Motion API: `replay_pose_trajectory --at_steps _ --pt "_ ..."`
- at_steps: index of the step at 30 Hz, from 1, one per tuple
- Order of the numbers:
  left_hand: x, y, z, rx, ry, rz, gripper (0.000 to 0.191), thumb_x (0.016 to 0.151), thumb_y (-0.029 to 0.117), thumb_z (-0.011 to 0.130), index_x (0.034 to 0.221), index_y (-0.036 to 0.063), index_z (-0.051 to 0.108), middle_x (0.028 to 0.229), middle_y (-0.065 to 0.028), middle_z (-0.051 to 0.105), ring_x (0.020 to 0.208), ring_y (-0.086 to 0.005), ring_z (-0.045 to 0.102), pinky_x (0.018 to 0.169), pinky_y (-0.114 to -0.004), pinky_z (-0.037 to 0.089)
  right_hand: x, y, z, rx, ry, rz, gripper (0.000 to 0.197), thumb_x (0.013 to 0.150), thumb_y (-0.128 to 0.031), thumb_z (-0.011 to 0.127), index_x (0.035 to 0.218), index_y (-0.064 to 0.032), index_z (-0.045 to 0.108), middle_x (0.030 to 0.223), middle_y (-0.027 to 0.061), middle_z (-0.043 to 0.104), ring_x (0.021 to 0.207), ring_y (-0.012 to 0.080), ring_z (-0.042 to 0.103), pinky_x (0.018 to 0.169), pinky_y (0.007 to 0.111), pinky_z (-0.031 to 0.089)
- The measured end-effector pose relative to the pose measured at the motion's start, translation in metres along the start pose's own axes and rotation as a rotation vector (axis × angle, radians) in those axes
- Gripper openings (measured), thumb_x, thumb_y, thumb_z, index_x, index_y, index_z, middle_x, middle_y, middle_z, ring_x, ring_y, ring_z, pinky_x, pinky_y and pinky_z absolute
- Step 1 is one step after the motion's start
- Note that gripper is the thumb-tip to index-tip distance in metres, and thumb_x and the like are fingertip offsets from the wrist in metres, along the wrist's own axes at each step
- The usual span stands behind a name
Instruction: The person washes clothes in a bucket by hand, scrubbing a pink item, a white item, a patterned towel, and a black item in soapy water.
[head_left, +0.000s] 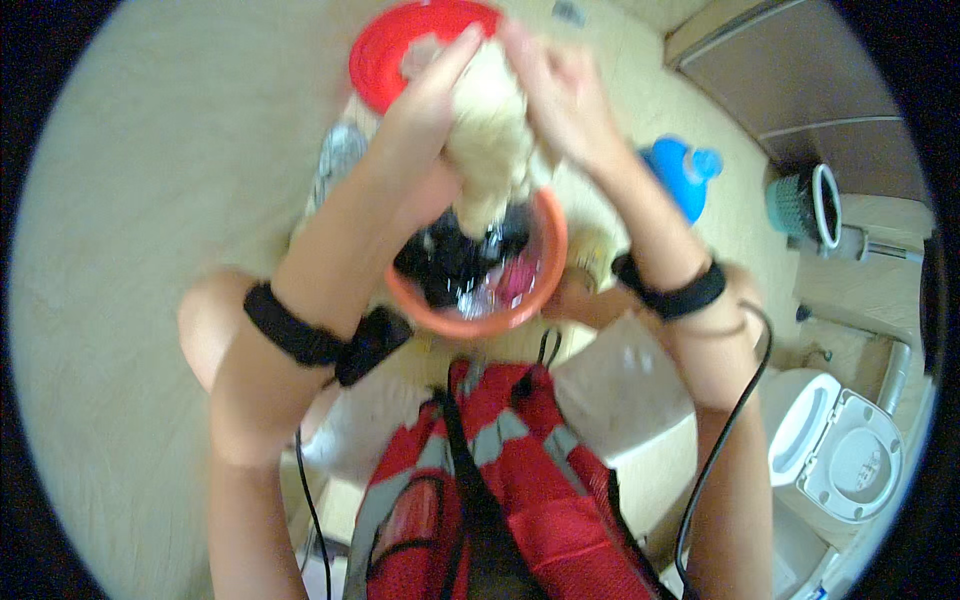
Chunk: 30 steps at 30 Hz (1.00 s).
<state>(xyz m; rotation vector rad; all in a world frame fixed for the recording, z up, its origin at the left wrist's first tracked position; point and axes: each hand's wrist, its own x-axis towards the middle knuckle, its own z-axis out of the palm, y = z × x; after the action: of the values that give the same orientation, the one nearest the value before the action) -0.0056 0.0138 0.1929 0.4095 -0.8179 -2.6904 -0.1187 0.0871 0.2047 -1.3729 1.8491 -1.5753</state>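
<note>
My left hand (424, 112) and my right hand (559, 97) hold a bunched cream-coloured cloth (489, 124) between them, its lower end hanging down. Beneath it stands an orange round tub (480, 326) with dark cloth (457, 255) and a pink item (517, 276) in water. Behind my hands, a red plastic basin (375, 67) holds a pale item (421, 56). Both hands are blurred, and the cloth hides some of the fingers.
A blue plastic container (679, 176) stands right of the tub. Further right are a small waste bin (787, 204) and a white toilet (799, 427) with its lid raised. My knees flank the tub; black cables hang from bands on both forearms.
</note>
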Motion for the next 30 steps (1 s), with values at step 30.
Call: replay_pose_trajectory --at_steps 30 --pt "-0.001 0.002 -0.015 0.397 0.138 0.170 0.028 0.090 0.027 0.051 0.101 0.0016 0.056 0.091 -0.0043 0.060 0.080 -0.0113 0.059 0.069 -0.025 0.048 -0.016 -0.017 0.008 -0.366 0.043 0.059 0.026 0.084 -0.022 0.052 0.072 -0.0015 0.061 0.060 0.0173 0.057 0.058 0.0269 0.060 0.056 0.039 0.047"
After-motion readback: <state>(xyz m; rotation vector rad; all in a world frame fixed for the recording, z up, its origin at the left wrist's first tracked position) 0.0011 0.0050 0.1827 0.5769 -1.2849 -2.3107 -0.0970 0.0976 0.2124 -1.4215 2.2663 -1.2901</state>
